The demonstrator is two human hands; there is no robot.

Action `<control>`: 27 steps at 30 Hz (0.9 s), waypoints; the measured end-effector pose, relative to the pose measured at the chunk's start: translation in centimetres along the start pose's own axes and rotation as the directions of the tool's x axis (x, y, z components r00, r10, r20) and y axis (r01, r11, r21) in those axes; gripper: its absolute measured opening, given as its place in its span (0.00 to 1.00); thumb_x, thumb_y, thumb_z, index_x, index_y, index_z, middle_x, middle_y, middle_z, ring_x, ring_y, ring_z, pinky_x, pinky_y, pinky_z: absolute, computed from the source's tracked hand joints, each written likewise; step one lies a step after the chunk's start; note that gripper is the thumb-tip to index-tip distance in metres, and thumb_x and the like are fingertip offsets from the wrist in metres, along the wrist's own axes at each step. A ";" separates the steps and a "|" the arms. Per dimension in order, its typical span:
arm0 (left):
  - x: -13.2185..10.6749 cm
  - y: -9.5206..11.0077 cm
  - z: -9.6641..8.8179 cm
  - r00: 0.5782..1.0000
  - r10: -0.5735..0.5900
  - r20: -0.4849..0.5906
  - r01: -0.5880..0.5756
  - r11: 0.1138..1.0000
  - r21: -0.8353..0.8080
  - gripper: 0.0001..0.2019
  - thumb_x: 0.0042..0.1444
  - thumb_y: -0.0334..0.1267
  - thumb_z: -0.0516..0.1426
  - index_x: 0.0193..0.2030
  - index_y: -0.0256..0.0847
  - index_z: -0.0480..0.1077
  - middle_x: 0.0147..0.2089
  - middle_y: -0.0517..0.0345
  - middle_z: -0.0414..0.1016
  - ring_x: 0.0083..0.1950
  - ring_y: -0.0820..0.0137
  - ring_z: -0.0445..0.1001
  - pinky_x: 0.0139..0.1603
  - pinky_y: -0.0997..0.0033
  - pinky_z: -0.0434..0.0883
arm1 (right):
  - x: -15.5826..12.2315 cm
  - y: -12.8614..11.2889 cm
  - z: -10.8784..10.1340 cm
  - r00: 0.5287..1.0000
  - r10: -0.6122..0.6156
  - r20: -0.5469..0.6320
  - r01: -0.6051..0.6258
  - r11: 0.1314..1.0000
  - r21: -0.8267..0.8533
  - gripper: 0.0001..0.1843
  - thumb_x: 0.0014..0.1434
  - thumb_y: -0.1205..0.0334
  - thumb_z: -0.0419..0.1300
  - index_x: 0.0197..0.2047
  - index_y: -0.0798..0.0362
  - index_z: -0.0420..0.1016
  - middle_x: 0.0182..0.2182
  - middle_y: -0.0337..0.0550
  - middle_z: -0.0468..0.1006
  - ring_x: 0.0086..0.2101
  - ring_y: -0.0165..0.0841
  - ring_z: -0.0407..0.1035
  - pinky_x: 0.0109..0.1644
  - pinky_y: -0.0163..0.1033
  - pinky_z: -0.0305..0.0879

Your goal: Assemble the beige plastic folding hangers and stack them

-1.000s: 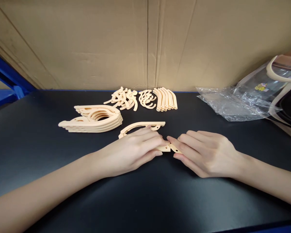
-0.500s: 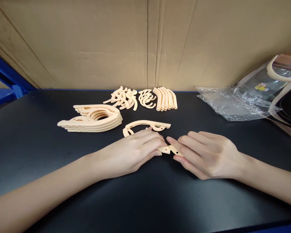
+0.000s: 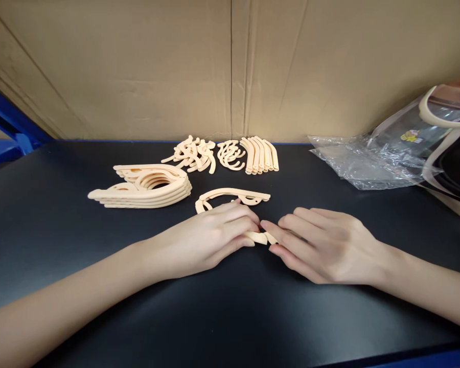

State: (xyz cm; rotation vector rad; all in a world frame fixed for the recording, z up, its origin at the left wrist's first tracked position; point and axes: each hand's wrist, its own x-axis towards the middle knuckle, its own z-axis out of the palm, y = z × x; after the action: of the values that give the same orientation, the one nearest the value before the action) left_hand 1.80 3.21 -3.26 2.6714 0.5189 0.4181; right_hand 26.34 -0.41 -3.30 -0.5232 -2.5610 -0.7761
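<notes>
A cream plastic folding hanger [image 3: 237, 192] lies partly under my left hand [image 3: 210, 240], its far arm showing beyond the fingers. My left thumb and fingers pinch the hanger's near arm, whose end [image 3: 258, 237] sticks out to the right. Facing it, my right hand [image 3: 325, 248] pinches a small cream hanger piece [image 3: 271, 238] between thumb and fingers. The two ends meet in the gap between my hands; whether they are joined I cannot tell. My right fingers cover most of the small piece.
At the left sits a stack of folded hangers [image 3: 149, 196]. Along the back lie a pile of short curved pieces [image 3: 195, 155], several hooks [image 3: 230, 155] and a row of hanger arms [image 3: 259, 155]. Crumpled clear plastic [image 3: 368, 163] and a transparent bag [image 3: 398, 128] occupy the right.
My right fingertips have shifted slightly left, covering more of the small piece. The arm end in my left hand has turned, and its hole no longer shows. The view has shifted slightly.
</notes>
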 end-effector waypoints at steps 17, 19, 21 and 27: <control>0.1 -1.1 0.1 0.921 -0.319 -0.224 0.306 0.947 -0.092 0.14 0.60 0.41 0.59 0.51 0.44 0.73 0.60 0.51 0.70 0.60 0.60 0.70 0.56 0.55 0.73 | 0.0 0.5 0.8 0.992 0.070 0.104 -0.113 0.864 0.491 0.08 0.61 0.69 0.56 0.40 0.59 0.77 0.41 0.50 0.78 0.42 0.37 0.68 0.50 0.46 0.65; 0.2 -1.2 0.0 0.909 -0.343 -0.239 0.325 0.939 -0.111 0.14 0.60 0.43 0.59 0.51 0.44 0.74 0.57 0.51 0.71 0.57 0.60 0.71 0.43 0.64 0.77 | 0.0 0.5 0.7 0.991 0.060 0.122 -0.114 0.857 0.503 0.09 0.60 0.70 0.57 0.41 0.60 0.77 0.43 0.51 0.77 0.43 0.38 0.68 0.51 0.46 0.64; 0.1 -1.2 0.0 0.901 -0.351 -0.255 0.338 0.936 -0.094 0.14 0.60 0.45 0.59 0.49 0.42 0.75 0.54 0.51 0.73 0.54 0.60 0.72 0.37 0.67 0.76 | 0.0 0.4 0.7 0.988 0.050 0.143 -0.118 0.850 0.514 0.09 0.60 0.71 0.57 0.42 0.60 0.77 0.45 0.51 0.76 0.44 0.38 0.68 0.51 0.46 0.64; 0.1 -1.1 0.2 0.878 -0.324 -0.352 0.387 0.914 0.123 0.10 0.62 0.43 0.59 0.44 0.40 0.75 0.47 0.53 0.77 0.48 0.62 0.73 0.50 0.56 0.71 | 0.0 0.3 0.3 0.982 0.019 0.187 -0.120 0.827 0.550 0.12 0.62 0.70 0.55 0.47 0.59 0.76 0.51 0.52 0.74 0.47 0.40 0.67 0.51 0.46 0.64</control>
State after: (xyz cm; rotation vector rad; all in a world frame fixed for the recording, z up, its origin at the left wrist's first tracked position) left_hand 1.59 4.16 -3.87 2.6066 1.1875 0.7334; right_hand 26.42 -0.05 -3.40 -0.4979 -2.7314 0.0769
